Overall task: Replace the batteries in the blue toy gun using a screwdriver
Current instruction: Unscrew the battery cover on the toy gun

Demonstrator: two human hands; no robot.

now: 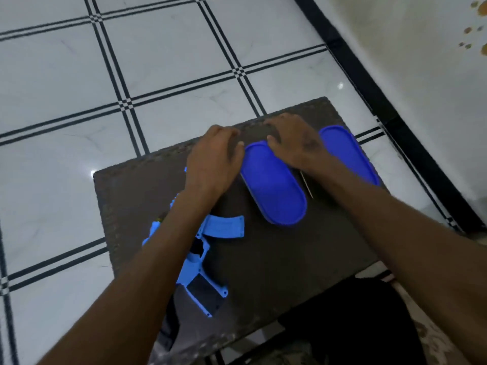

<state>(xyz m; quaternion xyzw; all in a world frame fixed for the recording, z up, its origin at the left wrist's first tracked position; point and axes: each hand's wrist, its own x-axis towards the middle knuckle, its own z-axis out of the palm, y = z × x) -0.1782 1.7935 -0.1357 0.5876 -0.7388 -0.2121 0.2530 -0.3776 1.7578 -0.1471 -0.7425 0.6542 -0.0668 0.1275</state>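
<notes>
One blue toy gun (pixel 203 248) on the left half of the dark table (pixel 276 259). Long axis runs near-to-far, leaning slightly right going away. Stock end with a dark rectangular opening is nearest the camera, curved magazine sticks out to the right at mid-body. The left forearm lies across the gun's far half, so the muzzle is hidden; only small blue bits show left of the wrist (can't tell how far it reaches).

Left hand (pixel 214 156) sits palm down at the far table edge. Fingers curl over toward the edge, thumb tip just beside the rounded far end of the near blue tray (pixel 274 185). Fingertips are hidden behind the knuckles, so I can't tell whether they pinch anything.

Two blue oval trays, counted. Near tray lies centre-table, long axis near-to-far. Second blue tray (pixel 347 156) sits further right, partly covered by the right wrist and forearm.

Between the two trays there's one thin metal shaft (pixel 307 184), likely the screwdriver; the top runs under the right wrist, handle not visible.

Right hand (pixel 295 140) is palm down, fingers bent and close together, reaching to the far table edge. Thumb rests at the near tray's far rim. What's under the palm is hidden (grip unclear).

No batteries visible. Frame is motion-blurred, so small detail is soft. Tiled floor (pixel 79 88) surrounds the table.
</notes>
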